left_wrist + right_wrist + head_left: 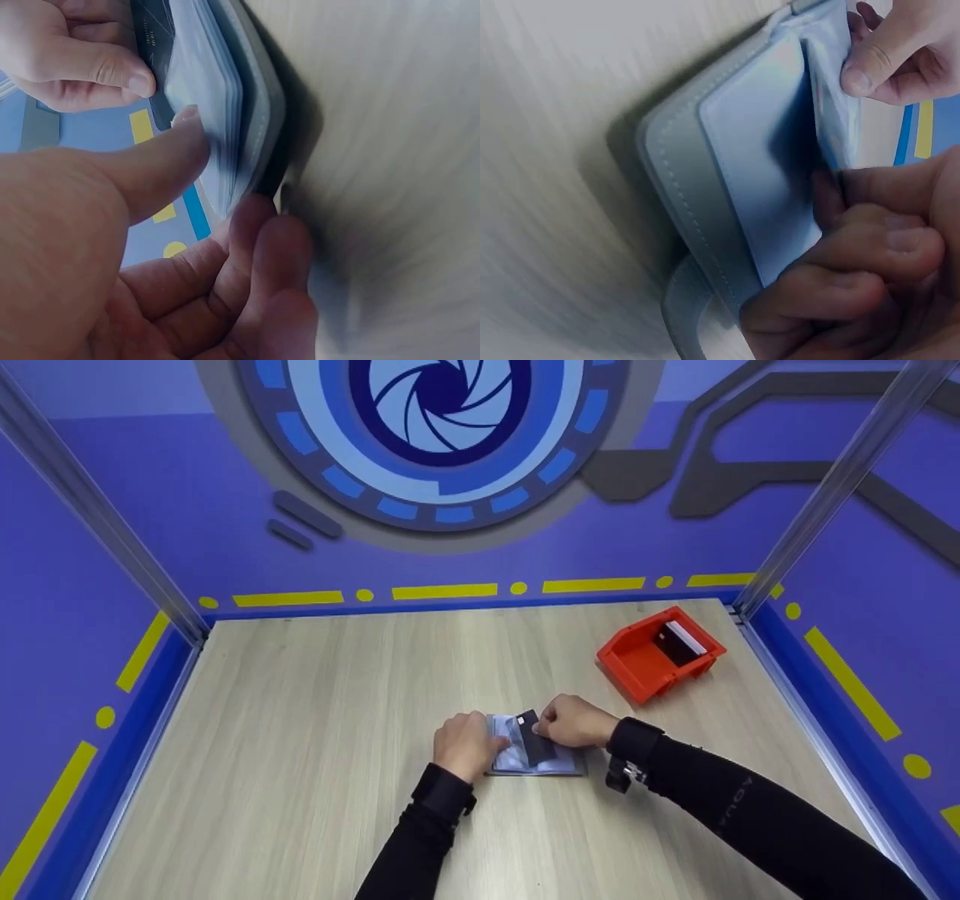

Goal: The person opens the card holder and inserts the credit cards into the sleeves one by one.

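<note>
A grey-blue card wallet (574, 767) with clear plastic sleeves lies opened on the table. My left hand (463, 745) grips its left side, thumb (169, 165) on the stack of sleeves (214, 97) and fingers curled at the cover's edge. A black card (535, 746) with a chip stands tilted over the sleeves, its lower part overlapping them. Between thumb and fingers, my right hand (574, 721) pinches the card by its right edge. Stitching runs along the wallet's cover (679, 169) in the right wrist view, where my right fingers hide the card.
An orange-red open bin (637, 660) stands at the right rear of the wooden table (315, 720). Inside it, a black card (675, 645) and white cards (686, 636) lean at the back. Blue-purple panels (187, 495) wall the table at the back and sides.
</note>
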Tool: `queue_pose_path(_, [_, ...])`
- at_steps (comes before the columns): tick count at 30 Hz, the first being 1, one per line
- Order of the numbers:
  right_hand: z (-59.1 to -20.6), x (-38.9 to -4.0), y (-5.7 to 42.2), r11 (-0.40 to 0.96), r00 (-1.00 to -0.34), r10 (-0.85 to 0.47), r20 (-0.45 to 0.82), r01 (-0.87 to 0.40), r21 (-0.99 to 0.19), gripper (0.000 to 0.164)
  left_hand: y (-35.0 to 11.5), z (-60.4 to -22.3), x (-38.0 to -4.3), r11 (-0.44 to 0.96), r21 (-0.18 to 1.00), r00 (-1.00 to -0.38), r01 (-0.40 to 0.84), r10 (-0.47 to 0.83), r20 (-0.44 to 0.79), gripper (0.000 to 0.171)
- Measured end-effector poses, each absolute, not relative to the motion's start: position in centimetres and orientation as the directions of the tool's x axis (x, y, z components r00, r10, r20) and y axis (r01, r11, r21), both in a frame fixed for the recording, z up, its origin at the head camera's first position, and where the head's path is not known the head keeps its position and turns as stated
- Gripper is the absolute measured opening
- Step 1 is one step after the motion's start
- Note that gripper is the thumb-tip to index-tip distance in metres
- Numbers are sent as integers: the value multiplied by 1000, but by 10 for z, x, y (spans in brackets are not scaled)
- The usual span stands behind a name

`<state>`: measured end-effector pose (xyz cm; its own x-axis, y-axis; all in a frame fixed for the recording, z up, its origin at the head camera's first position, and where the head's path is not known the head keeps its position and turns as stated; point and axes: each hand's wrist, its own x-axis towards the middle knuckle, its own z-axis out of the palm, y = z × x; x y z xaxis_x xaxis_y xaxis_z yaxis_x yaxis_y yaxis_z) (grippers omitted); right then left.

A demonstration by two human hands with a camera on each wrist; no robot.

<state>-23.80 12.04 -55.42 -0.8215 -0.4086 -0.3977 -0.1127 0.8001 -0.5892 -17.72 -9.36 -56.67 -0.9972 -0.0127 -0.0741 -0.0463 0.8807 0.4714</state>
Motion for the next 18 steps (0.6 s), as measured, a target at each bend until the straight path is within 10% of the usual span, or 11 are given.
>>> queue_pose_path(18, [-548, -227, 99, 865, -835, -318, -448, -62, -498, 32, -93, -567, -174, 880, 474, -1000, -8, -4, -9, 46])
